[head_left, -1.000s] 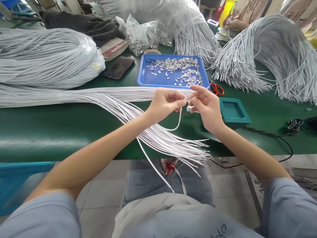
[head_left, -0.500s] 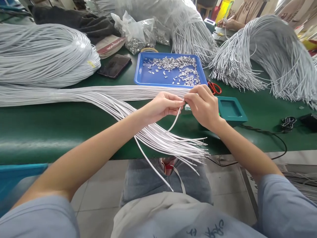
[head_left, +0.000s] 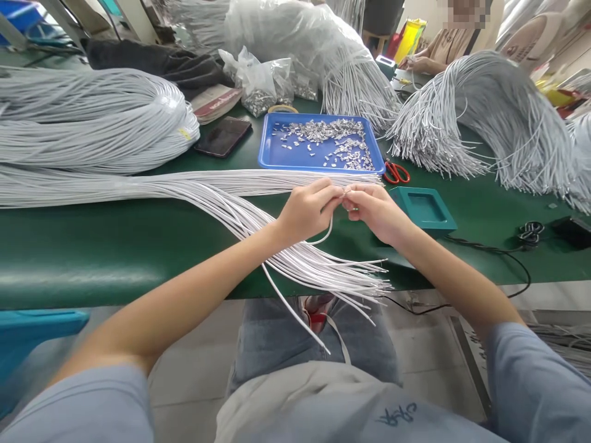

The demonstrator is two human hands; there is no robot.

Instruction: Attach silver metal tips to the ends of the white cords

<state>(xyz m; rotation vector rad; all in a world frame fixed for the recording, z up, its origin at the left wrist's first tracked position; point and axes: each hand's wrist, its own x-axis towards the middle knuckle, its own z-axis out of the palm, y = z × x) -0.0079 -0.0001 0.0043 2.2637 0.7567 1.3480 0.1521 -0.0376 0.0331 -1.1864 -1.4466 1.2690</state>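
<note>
A single white cord (head_left: 327, 232) is pinched near its end between the thumb and forefinger of the left hand (head_left: 307, 210), the fingers closed on it, while the fingertips of the right hand (head_left: 375, 208) are closed against the same cord end at the meeting point of the two hands, where a small bright piece, apparently a metal clip (head_left: 346, 192), is held; its exact shape is too small to be told. Below the left hand the cord is seen hanging in a slack loop above the green table (head_left: 92, 246), so it is judged to be light, soft and limp, with a smooth sheath that may slip; it is best held close to the tip, where a short free length stays straight enough to be guided. The clip is judged tiny, hard and easily dropped, and is best taken by its sides. Just beneath the hands a fanned bundle of cords (head_left: 295, 258) is spread over the table edge. Beyond them a blue tray (head_left: 270, 157) of loose metal clips is set, with red-handled scissors (head_left: 395, 173) and a teal box (head_left: 422, 208) to the right.
</note>
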